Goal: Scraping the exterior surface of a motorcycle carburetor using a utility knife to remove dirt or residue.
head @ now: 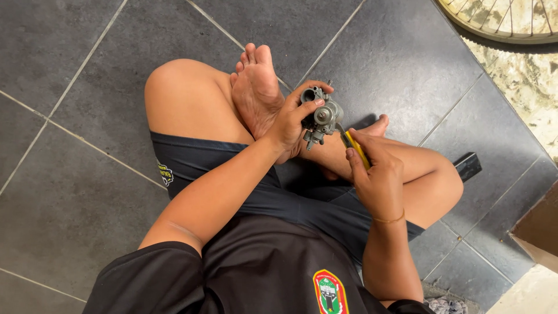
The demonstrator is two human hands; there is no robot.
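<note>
My left hand (pixel 289 123) is closed around a small grey metal engine part (pixel 320 115), holding it up above my crossed legs. My right hand (pixel 375 174) grips a screwdriver with a yellow handle (pixel 356 149), and its tip touches the part. I sit on a dark tiled floor (pixel 70 174), with a wheel (pixel 511 20) well apart in the corner.

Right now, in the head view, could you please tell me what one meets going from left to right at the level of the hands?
Knee → foot → left hand → carburetor → screwdriver → right hand → black object on the floor.
</note>
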